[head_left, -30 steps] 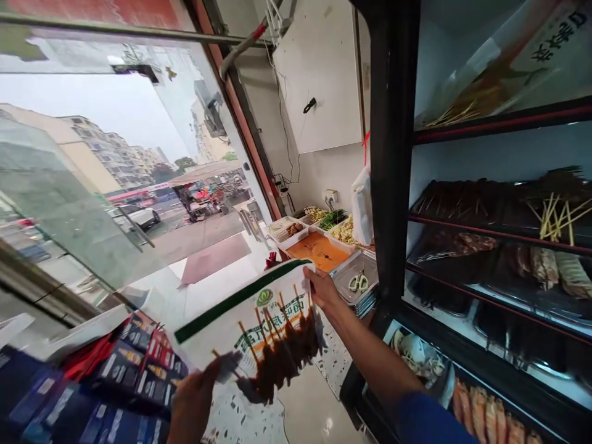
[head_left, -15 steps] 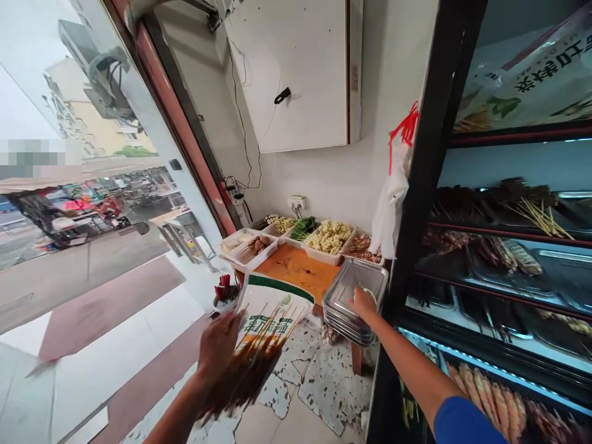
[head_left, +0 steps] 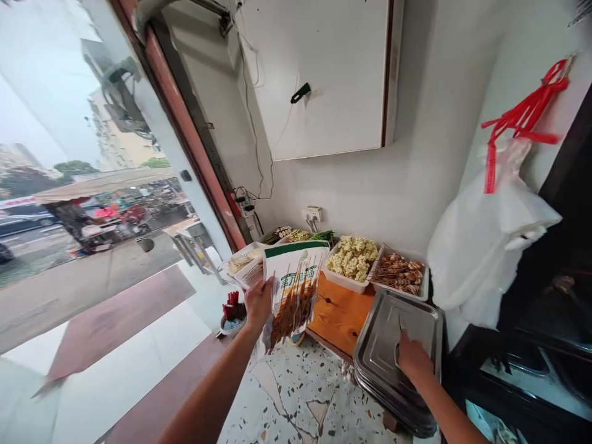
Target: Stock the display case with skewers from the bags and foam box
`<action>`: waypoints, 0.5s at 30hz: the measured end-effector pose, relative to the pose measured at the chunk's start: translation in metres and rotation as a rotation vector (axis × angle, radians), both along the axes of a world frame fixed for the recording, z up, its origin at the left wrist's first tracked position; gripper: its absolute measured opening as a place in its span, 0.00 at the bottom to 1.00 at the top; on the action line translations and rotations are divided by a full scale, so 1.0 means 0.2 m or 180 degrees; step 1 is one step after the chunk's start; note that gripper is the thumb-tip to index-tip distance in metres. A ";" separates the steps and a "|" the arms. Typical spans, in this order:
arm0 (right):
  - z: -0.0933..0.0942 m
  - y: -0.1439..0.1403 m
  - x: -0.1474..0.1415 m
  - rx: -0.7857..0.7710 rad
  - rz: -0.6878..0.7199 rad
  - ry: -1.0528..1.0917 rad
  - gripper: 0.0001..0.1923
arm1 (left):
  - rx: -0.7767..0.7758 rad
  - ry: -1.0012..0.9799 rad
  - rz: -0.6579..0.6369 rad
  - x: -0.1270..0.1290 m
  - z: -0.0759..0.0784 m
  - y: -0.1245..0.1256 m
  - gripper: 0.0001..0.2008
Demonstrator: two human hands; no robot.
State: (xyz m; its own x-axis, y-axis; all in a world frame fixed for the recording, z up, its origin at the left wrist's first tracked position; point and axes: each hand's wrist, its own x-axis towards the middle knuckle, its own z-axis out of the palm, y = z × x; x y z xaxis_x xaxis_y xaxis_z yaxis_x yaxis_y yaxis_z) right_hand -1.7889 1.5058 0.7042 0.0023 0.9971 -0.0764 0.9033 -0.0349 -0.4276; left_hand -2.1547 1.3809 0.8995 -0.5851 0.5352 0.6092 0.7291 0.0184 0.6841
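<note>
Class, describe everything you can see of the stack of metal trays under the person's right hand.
The stack of metal trays looks like shiny steel: rectangular, shallow, with rounded corners and rolled rims, nested flat one inside another. It sits at the near right end of the orange wooden table, overhanging the speckled floor. The right hand rests inside the top tray, fingers on something hidden beneath them.

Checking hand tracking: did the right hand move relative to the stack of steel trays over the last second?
Yes. The right hand left the bag of skewers and went right and down onto the stack of steel trays, where it now rests.
</note>
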 end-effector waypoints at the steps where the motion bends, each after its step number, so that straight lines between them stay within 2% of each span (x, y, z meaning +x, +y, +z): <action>1: 0.03 0.01 -0.01 -0.0118 -0.0055 0.0124 0.18 | -0.0021 0.0065 -0.0020 -0.02 -0.03 0.08 0.20; 4: 0.16 0.03 -0.02 -0.0594 -0.0198 0.0878 0.17 | -0.0124 0.0229 -0.0184 -0.07 -0.16 0.30 0.20; 8: 0.41 -0.04 -0.10 -0.1473 -0.0051 0.3532 0.19 | -0.0246 0.0353 -0.0497 -0.10 -0.31 0.54 0.20; 10: 0.56 -0.10 -0.21 -0.1510 0.0305 0.4260 0.22 | -0.0195 0.0541 -0.0648 -0.07 -0.34 0.64 0.19; 12: 0.70 -0.15 -0.35 -0.1315 0.0614 0.4078 0.23 | -0.0130 0.0780 -0.0850 -0.01 -0.35 0.72 0.16; 15: 0.89 -0.19 -0.50 -0.0852 0.0886 0.3422 0.21 | -0.0123 0.1081 -0.1090 0.09 -0.35 0.80 0.14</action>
